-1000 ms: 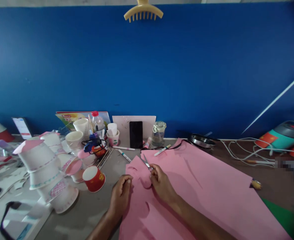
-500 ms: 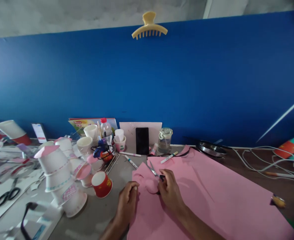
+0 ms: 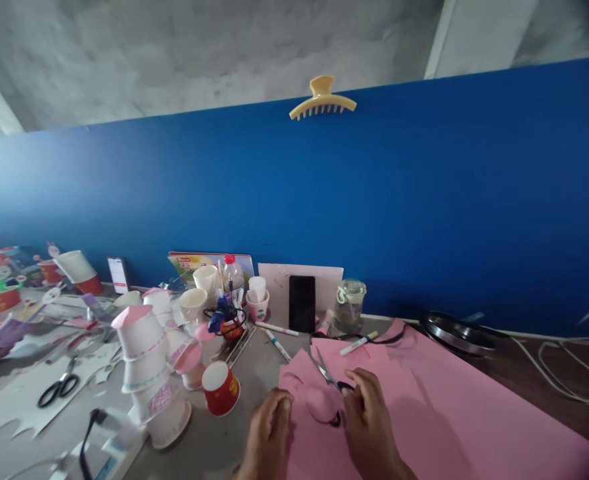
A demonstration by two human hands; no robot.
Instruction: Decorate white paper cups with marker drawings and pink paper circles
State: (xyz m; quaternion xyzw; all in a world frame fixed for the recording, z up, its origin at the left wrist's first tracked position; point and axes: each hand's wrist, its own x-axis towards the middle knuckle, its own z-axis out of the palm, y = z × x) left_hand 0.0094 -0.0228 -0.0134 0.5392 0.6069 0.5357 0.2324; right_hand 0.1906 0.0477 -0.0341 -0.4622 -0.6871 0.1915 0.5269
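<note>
**Scissors angled over layered pink paper, with a round piece close by**

My right hand (image 3: 371, 413) pinches the scissors (image 3: 331, 380) near their dark handles, their blades slightly parted and pointing away from me over the pink paper (image 3: 454, 393) on the counter (image 3: 250, 373). The round pink piece (image 3: 319, 403) sits between my two hands, just beside the scissors; I cannot tell whether it is loose or touching my fingers. My left hand (image 3: 269, 427) is curled at the paper's left edge, thumb against the fingers; whether it pinches any paper, I cannot tell.

The likeliest trouble, I judge, is a stray snip: the sheets overlap, all in much the same pink, so a low blade could catch the layer beneath. The round piece, thin and close to the handles, could crease if my right hand closes carelessly. If my left hand is not gripping, the paper could slide and spoil a cut line. A wide swing of my left elbow could tip the red cup (image 3: 221, 389) or the tall cup stack (image 3: 149, 373) beyond it, while the marker (image 3: 359, 343) on the paper could roll if the sheet is tugged.
</note>
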